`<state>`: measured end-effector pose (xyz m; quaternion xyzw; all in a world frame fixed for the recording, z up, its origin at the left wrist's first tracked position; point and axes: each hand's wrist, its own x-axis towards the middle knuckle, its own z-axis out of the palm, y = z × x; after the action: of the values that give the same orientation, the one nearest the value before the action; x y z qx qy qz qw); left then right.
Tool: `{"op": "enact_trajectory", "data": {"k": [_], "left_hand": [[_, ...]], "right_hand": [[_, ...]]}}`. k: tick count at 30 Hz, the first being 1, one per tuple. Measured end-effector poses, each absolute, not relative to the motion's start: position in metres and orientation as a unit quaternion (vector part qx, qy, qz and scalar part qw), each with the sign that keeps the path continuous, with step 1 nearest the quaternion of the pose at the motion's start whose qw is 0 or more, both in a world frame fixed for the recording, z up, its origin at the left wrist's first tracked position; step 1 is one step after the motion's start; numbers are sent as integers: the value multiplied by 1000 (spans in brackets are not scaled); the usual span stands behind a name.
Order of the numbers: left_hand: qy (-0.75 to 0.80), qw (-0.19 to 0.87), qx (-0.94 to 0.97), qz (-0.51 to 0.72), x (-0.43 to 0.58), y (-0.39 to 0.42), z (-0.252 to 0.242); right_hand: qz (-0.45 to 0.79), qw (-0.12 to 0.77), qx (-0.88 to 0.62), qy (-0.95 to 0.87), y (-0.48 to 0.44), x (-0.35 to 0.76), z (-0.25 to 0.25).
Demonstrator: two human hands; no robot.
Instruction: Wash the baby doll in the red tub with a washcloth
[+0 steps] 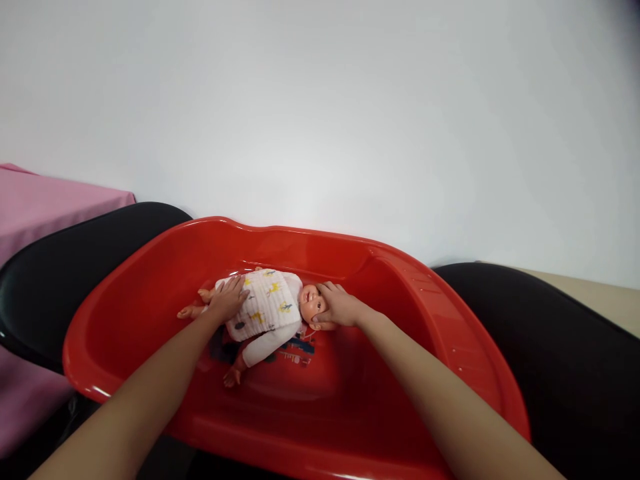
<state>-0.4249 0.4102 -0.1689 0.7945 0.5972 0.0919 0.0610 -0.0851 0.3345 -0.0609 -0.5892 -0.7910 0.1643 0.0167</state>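
A baby doll (274, 337) lies on its back in a red baby bathtub (320, 413), its head toward the right and its bare feet toward the left. A white cloth with yellow and dark animal prints (263, 300) covers its trunk, and a white sleeve shows on its near arm. My left hand (230, 300) rests on the cloth near the doll's hips, fingers stretched out. Around the top of the doll's head curls my right hand (340, 305), thumb on the near side and fingers on the far side.
Black chair-like surfaces flank the tub, one on the left (90, 260) and one on the right (540, 333). Pink cloth (60, 200) drapes a surface at far left. Behind the tub stands a white wall (320, 120). A dark print marks the tub's floor.
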Motion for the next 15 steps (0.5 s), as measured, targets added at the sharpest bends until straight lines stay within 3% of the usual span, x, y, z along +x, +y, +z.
{"op": "enact_trajectory", "data": {"k": [15], "left_hand": [[631,51,767,107,-448,420,-178]], "right_hand": [[173,14,-596,-784,334,-86,-57]]}}
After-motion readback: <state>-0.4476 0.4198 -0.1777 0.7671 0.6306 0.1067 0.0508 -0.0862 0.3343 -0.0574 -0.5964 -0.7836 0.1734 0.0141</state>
